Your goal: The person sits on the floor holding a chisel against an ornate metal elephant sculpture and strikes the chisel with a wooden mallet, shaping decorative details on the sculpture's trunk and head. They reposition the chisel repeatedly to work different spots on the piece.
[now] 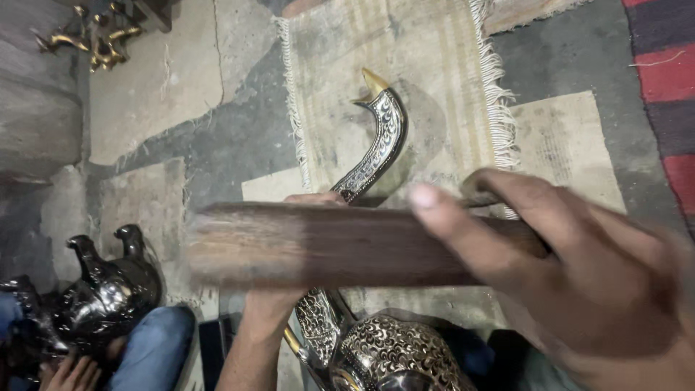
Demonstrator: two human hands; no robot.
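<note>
A pale fringed mat (434, 65) fills the upper middle of the frame, spread over a patched grey floor (232, 137). Across the centre runs a long wooden bar (326, 246), blurred, held level. The right hand (579, 268) takes up the lower right, its fingers wrapped tight around the bar's right end, thumb lying along the top. The left hand (279, 289) comes up from the bottom centre and is mostly hidden behind the bar, so I cannot tell how its fingers sit. An engraved metal bird figure (384, 355) rests low in the frame, its curved neck (376, 145) rising past the bar to a gold beak in the upper middle. A dark metal figure (101, 289) sits at lower left, beside a knee in blue jeans (156, 347). Small brass pieces (94, 40) lie in the upper left corner.
</note>
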